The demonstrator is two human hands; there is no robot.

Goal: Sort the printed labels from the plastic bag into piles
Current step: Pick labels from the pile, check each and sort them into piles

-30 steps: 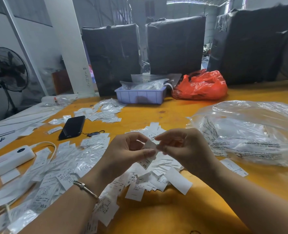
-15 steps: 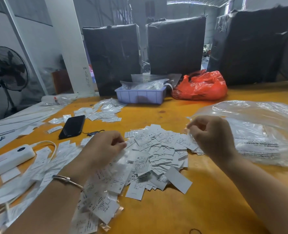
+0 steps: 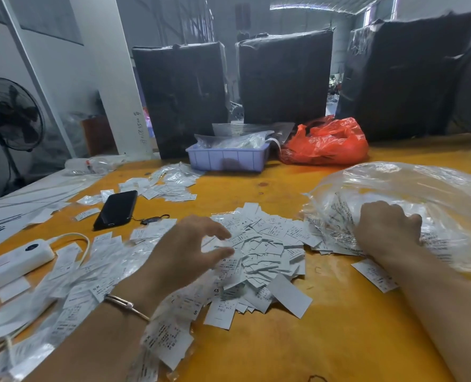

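Note:
A heap of small white printed labels (image 3: pixel 261 252) lies in the middle of the orange table (image 3: pixel 325 340). My left hand (image 3: pixel 186 250) hovers over the heap's left edge, thumb and fingers spread, holding nothing. A large clear plastic bag (image 3: pixel 410 197) with more labels inside lies at the right. My right hand (image 3: pixel 387 228) reaches into the bag's mouth, knuckles up, fingers curled down among the labels; what they hold is hidden. More labels in thin clear sleeves (image 3: pixel 71 274) spread at the left.
A black phone (image 3: pixel 115 209) and a white power strip (image 3: pixel 11 261) with cable lie at the left. A lilac tray (image 3: pixel 226 159) and a red plastic bag (image 3: pixel 325 142) stand at the back, before dark wrapped bales (image 3: pixel 284 78). Another label pile (image 3: pixel 168 184) sits behind the phone.
My hands came apart from a label they held together. My right hand went right into the clear bag. My left hand swung left, then opened over the heap.

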